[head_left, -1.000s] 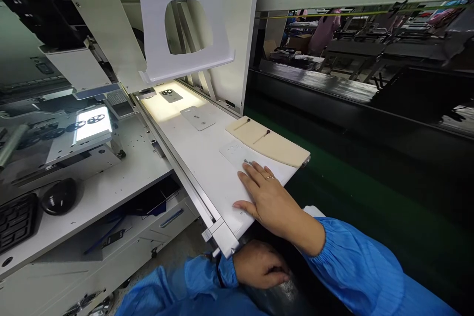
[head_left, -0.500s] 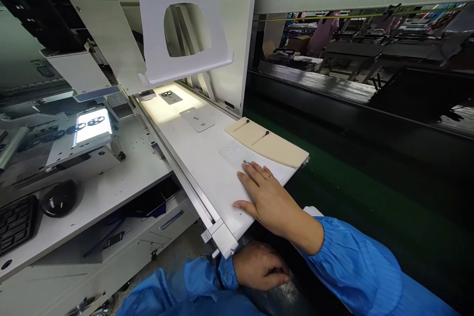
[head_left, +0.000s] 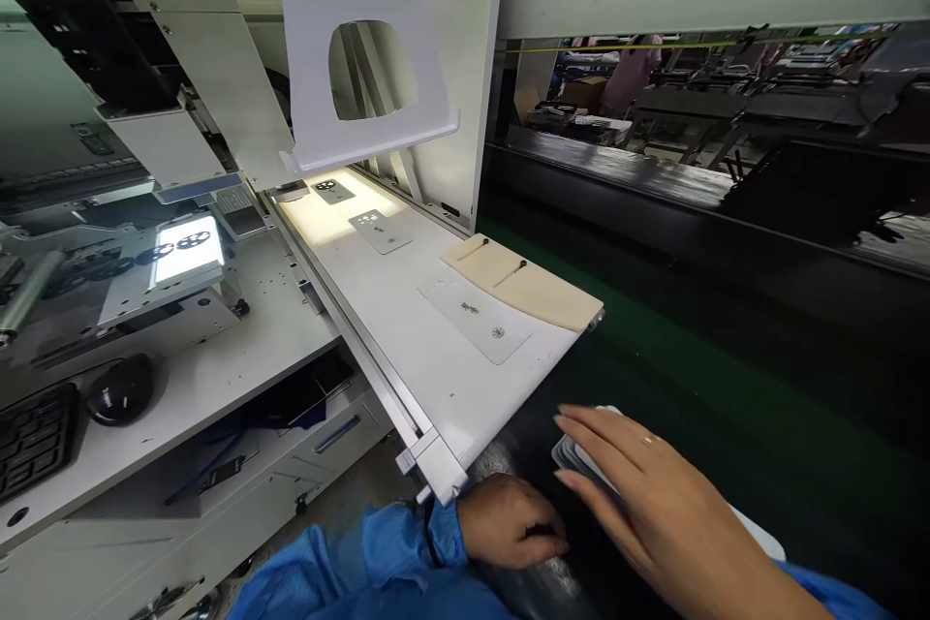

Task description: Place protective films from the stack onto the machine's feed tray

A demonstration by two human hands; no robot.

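My right hand (head_left: 646,494) lies over a stack of thin, phone-shaped panels (head_left: 571,453) at the lower right, its fingers stretched out and its thumb apart. Whether it grips any panel cannot be made out; the palm covers much of the stack. At the bottom middle, my left hand (head_left: 512,521) rests with curled fingers beside the belt's near end, with nothing visible in it. On the white conveyor belt (head_left: 407,358) lies a pale, see-through phone-back panel (head_left: 476,320) with small dark markings. Farther along lie a second panel (head_left: 382,231) and a third (head_left: 334,191) under bright light.
A cream guide plate (head_left: 527,281) with two black screws borders the belt's right side. A metal rail (head_left: 363,363) runs along its left. A white bracket (head_left: 432,121) overhangs the far end. Left stand a mouse (head_left: 120,392), keyboard (head_left: 36,441) and lit screen (head_left: 189,249).
My right hand has let go of the nearest panel and moved down and right to the stack. That panel now lies uncovered on the belt. My left hand has stayed still.
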